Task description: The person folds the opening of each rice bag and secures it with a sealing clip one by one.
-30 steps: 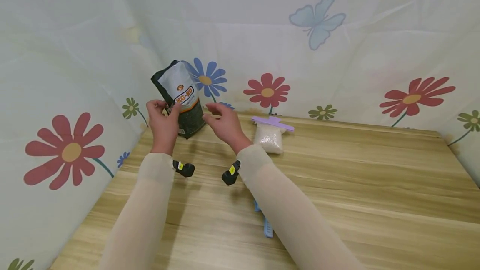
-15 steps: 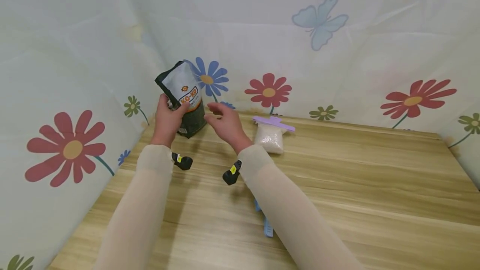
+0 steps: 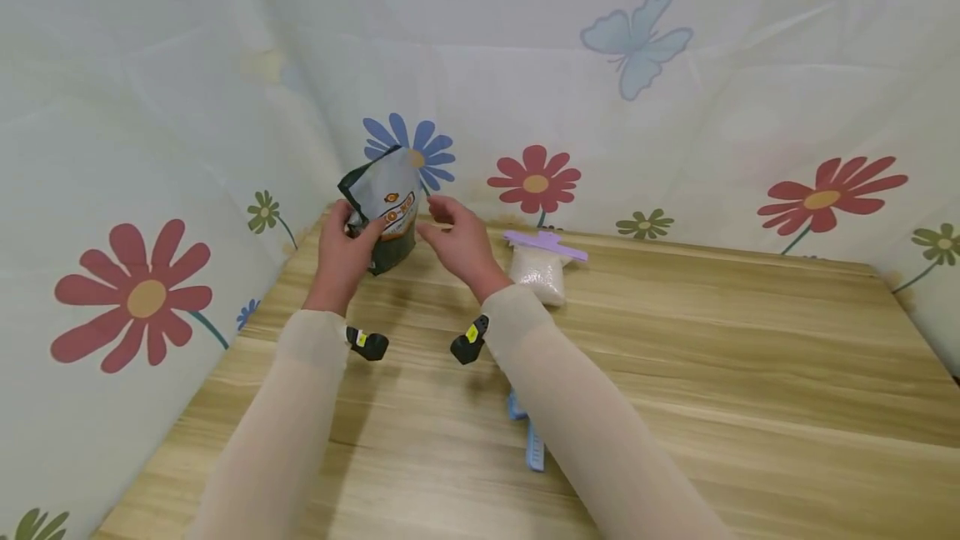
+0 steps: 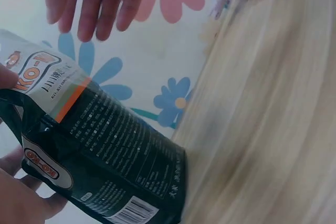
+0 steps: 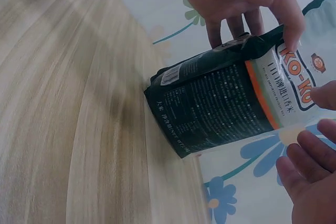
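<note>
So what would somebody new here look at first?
Probably the green-and-white KO-KO bag, gripped in the left hand near the back left corner of the table. Next, the big red flower on the left wall, and the purple clip across the top of the small pale bag.

Long, plain cream sleeves with slightly paler cuffs reach the wrists above two bare hands; at the inner side of each cuff sits a small, angular black camera marked with a yellow label.
</note>
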The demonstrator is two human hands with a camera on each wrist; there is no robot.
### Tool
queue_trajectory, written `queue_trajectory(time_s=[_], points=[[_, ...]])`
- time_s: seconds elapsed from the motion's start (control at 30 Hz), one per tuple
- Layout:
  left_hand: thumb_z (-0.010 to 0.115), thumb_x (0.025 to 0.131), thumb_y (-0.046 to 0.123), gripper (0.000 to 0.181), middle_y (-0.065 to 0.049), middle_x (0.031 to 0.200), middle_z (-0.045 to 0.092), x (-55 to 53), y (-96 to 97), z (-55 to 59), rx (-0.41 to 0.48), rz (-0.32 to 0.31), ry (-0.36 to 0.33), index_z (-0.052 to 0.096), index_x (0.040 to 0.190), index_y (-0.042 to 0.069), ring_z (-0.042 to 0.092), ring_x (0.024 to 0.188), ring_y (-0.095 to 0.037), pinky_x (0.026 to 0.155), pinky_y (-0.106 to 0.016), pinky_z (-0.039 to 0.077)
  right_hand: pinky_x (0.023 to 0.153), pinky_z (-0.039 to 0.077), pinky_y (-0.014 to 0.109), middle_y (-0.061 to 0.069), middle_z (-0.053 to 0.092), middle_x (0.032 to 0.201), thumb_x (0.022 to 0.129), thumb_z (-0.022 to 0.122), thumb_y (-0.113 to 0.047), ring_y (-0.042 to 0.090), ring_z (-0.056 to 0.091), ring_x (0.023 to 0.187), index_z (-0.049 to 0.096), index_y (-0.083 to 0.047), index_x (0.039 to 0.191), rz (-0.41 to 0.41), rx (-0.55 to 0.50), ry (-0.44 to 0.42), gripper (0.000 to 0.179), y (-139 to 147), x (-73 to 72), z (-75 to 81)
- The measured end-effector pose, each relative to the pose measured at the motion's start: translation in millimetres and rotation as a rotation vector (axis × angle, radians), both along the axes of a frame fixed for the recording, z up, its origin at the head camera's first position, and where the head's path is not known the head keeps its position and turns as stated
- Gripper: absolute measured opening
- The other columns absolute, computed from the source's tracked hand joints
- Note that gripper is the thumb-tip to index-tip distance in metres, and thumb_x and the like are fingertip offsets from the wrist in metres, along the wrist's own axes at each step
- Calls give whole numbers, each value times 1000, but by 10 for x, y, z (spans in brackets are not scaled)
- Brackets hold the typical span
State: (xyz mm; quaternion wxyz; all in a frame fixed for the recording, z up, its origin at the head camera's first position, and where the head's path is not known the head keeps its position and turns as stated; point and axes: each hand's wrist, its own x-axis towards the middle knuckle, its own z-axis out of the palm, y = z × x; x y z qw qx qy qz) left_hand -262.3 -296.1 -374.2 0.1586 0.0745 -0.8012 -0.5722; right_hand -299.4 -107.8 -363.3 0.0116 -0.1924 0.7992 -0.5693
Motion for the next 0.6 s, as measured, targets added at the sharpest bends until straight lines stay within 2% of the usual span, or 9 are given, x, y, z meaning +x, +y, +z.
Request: queue_trajectory(time_s=[0.2,0.37,0.47,0.6], points=[[65,100,31,44,-11,148,52,97,94,-82,41,-34,89,54,140,14,53,135,-30,111,-51,46,110,52,40,14,60,145,99,66,-23,27,58,134,49,-14,151,-20,-26,13,55,32,-11,18],[67,100,24,37,-12,139,56,160,150,-129,3,-30,208,64,134,10,52,131,-21,114,-47,44,110,52,39,12,61,145,100,63,-16,28,60,133,50,-12,150,-35,-38,43,52,41,-34,15],[66,101,24,31,-11,136,61,173,164,-146,-43,-13,260,69,127,7,52,126,-15,112,-40,43,110,52,38,13,63,142,101,61,-11,28,62,131,52,-10,148,-46,-44,66,48,54,-43,29],[65,101,22,27,-10,134,66,218,182,-131,-61,0,294,72,122,6,55,121,-6,105,-26,44,109,52,39,12,67,134,103,60,-15,26,64,127,60,-10,139,-35,-26,66,37,98,-48,56]])
